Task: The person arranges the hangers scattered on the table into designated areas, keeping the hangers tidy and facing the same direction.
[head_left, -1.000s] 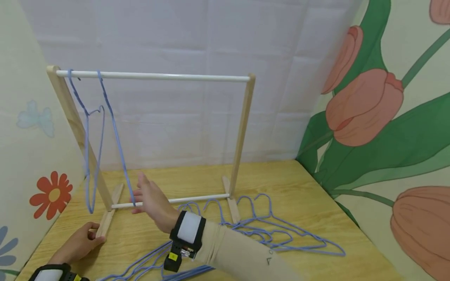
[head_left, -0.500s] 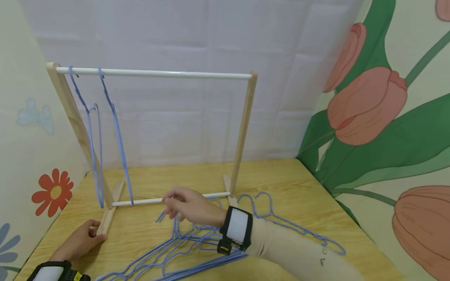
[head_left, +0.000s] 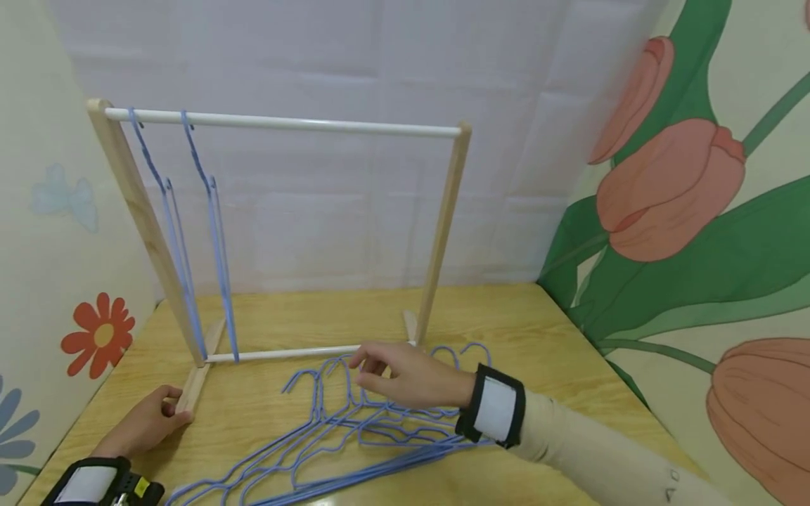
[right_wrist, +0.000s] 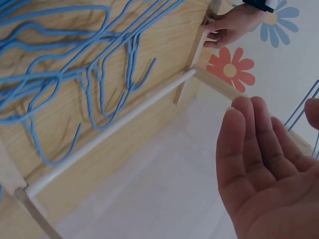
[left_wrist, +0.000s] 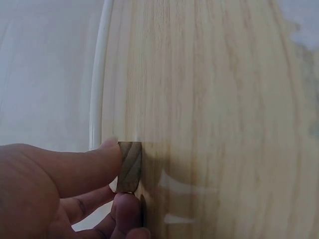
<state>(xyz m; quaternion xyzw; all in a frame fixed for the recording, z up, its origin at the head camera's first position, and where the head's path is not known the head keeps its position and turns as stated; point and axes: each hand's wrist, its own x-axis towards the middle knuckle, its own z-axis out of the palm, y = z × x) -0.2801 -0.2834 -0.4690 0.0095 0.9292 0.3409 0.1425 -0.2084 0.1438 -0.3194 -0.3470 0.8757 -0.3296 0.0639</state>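
Note:
Two blue wire hangers hang from the white top bar [head_left: 316, 125] of a small wooden rack, one hanger [head_left: 178, 246] by the left post and the other [head_left: 223, 281] just right of it. My left hand [head_left: 140, 425] pinches the front end of the rack's left wooden foot [head_left: 195, 393] between thumb and fingers; the left wrist view shows the foot's end grain [left_wrist: 130, 167] there. Above a heap of blue hangers [head_left: 380, 469] on the table, my right hand [head_left: 405, 376] holds nothing. In the right wrist view its fingers [right_wrist: 254, 144] are loosely bent.
The rack's lower white rod [head_left: 285, 353] runs close behind the heap's hooks. Its right post [head_left: 443, 232] stands behind my right hand. A white sheet [head_left: 354, 211] backs the wooden table [head_left: 506, 316], with a flowered panel [head_left: 664, 295] at the right.
My right hand has left the second hanging hanger and moved right, over the heap. Both hanging hangers have swung and now appear nearly edge-on. The left hand stays on the foot.

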